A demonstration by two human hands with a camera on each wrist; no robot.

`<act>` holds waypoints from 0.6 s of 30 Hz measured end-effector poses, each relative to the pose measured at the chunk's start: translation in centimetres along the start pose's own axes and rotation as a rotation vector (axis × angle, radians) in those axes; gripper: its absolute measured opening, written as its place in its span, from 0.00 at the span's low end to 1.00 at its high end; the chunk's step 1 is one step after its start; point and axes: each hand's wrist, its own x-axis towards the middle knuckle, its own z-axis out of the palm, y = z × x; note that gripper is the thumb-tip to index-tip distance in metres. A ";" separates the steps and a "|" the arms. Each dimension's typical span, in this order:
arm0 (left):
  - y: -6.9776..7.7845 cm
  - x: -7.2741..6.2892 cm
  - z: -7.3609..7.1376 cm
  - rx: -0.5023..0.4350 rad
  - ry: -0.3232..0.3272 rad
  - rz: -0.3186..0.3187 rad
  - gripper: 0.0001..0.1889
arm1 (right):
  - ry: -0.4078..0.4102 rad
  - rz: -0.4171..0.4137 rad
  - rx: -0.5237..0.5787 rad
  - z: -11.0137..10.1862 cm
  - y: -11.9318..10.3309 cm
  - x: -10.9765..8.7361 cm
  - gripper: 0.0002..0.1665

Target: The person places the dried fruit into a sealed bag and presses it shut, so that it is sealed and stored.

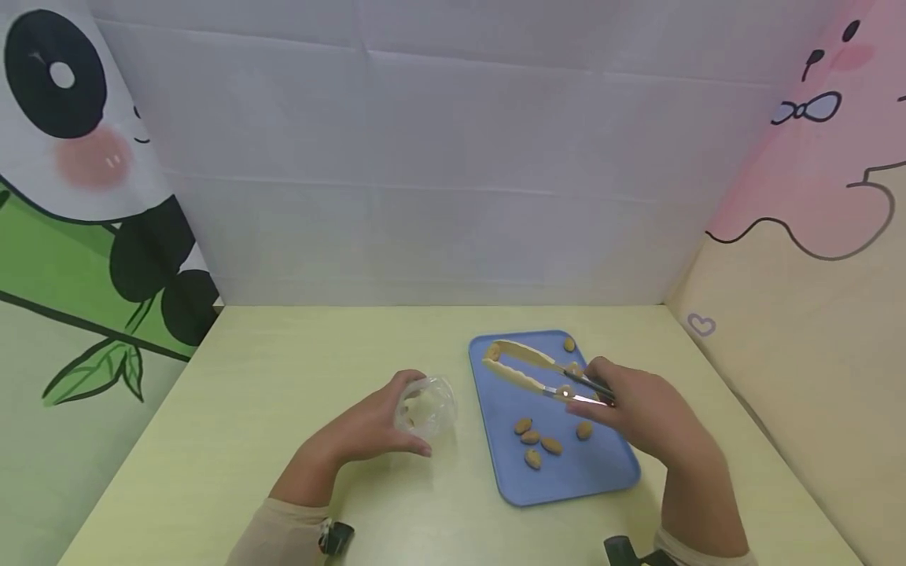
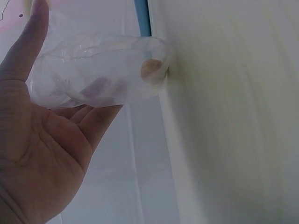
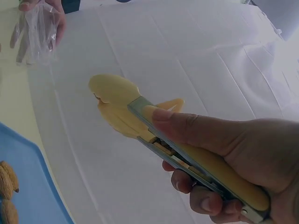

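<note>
My left hand (image 1: 371,420) curves its thumb and fingers round a clear plastic bag (image 1: 433,409), which stands upright with its mouth open. A brown nut (image 2: 152,71) shows through the bag near its bottom. My right hand (image 1: 647,409) grips a pair of tongs (image 3: 187,161) with cream tips and metal arms. Between the tong tips sits a nut (image 1: 493,352), held above the left edge of the blue tray (image 1: 506,464). Several shelled-looking brown nuts (image 1: 531,437) lie on the tray, grouped toward its near side, others under the tongs.
The tray lies on a pale yellow table (image 1: 283,369), right of the bag. One nut (image 1: 569,344) lies by the tray's far right corner. A pale wall sheet (image 1: 439,157) stands behind, and printed panels (image 1: 800,314) close in both sides.
</note>
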 end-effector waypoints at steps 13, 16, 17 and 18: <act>0.2 -0.1 0.0 -0.044 -0.025 -0.022 0.54 | -0.024 -0.094 0.046 1.0 -2.7 0.2 0.23; 0.3 -0.1 0.0 -0.062 -0.035 -0.013 0.54 | -0.018 -0.107 0.045 1.3 -3.1 0.2 0.24; 0.3 -0.1 0.0 -0.066 -0.038 -0.010 0.54 | -0.017 -0.111 0.044 1.4 -3.3 0.2 0.25; 0.3 -0.2 0.0 -0.069 -0.040 -0.008 0.54 | -0.017 -0.113 0.043 1.5 -3.4 0.2 0.26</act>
